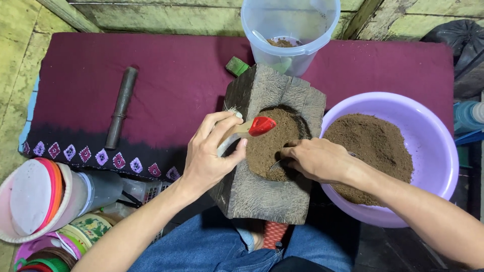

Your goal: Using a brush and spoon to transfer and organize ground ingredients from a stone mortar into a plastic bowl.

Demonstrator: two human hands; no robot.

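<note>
Head view: one wooden mortar block (262, 201) at centre, its hollow filled with brown powder (269, 148). Left hand (209, 156) grips a red-tipped brush (252, 128), long axis pointing to 2 o'clock over the hollow. Right hand (315, 160), nearer the powder, is closed on a metal spoon (276, 164) in it. One lilac basin (433, 146) lies at 3 o'clock, one clear bucket (290, 35) at 12, one dark pestle (121, 107) at 10.

Lilac basin (433, 126), brown powder (373, 146), red-tipped brush (252, 128), maroon cloth (166, 75) with purple-and-white diamond border.

Bare forearms without sleeves, bare hands (212, 156) free of rings or watch, blue denim jeans (201, 247) below.
</note>
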